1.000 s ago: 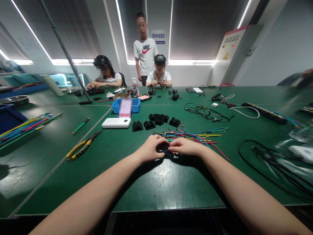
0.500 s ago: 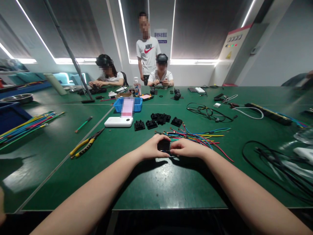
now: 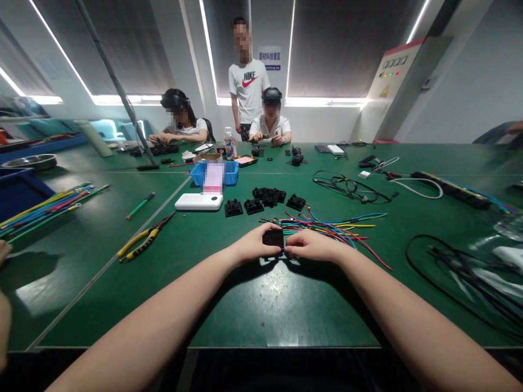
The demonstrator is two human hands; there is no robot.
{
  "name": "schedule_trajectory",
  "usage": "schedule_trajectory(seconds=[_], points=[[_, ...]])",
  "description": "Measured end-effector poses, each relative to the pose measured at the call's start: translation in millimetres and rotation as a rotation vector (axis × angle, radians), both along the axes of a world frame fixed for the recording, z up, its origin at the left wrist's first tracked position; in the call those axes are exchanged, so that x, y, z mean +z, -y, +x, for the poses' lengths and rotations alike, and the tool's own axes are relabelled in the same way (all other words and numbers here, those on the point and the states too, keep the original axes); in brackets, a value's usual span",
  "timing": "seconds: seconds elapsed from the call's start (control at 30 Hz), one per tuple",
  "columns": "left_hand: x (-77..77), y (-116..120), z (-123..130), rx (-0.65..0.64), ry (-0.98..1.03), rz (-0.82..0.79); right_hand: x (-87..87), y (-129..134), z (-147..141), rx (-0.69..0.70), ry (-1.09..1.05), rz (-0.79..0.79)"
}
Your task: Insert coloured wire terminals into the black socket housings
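A small black plastic part [image 3: 273, 239], square and flat-faced, is held between the thumb and fingers of my left hand [image 3: 255, 242]. My right hand [image 3: 308, 244] is closed, its fingertips pinched at the right edge of that part; anything small inside the pinch is hidden. Just beyond my hands lies a loose bundle of coloured wires [image 3: 339, 228], red, blue, yellow and green, some with metal ends. Several similar black plastic parts [image 3: 269, 196] sit in a cluster behind the wires.
Yellow-handled pliers [image 3: 143, 239], a green wire [image 3: 141, 206], a white power bank [image 3: 199, 202] and a blue bin [image 3: 232, 174] stand left. Black cables [image 3: 457, 272] lie right. More wires [image 3: 53, 209] are at far left, beside another person's hand [image 3: 3, 251]. Several people are across the table.
The black part has tilted in my left hand, and its flat dark face shows more. At the left edge, another person's hand has come into view near the wires.
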State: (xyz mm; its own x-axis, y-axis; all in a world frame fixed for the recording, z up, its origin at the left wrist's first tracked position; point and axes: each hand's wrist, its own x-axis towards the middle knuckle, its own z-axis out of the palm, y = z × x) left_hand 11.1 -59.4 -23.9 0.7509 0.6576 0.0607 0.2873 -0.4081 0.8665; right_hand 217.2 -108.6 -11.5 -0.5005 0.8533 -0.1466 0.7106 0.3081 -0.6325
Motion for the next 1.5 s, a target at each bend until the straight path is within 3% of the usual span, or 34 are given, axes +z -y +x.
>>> schedule_trajectory(seconds=[0.27, 0.77, 1.1, 1.5], points=[[5.6, -0.5, -2.7, -0.066, -0.021, 0.083, -2.5, -1.1, 1.8, 0.017, 0.033, 0.024], [1.4, -2.0, 0.3, 0.023, -0.053, 0.081, -2.1, -1.3, 0.1, 0.006, -0.006, 0.033], [0.3, -5.0, -0.6, -0.024, -0.018, 0.119, -6.1, -3.0, 2.9, 0.01, -0.023, 0.033], [1.6, -2.4, 1.4, -0.002, 0.002, 0.032, -9.2, -3.3, 2.6, 0.017, -0.06, 0.084]])
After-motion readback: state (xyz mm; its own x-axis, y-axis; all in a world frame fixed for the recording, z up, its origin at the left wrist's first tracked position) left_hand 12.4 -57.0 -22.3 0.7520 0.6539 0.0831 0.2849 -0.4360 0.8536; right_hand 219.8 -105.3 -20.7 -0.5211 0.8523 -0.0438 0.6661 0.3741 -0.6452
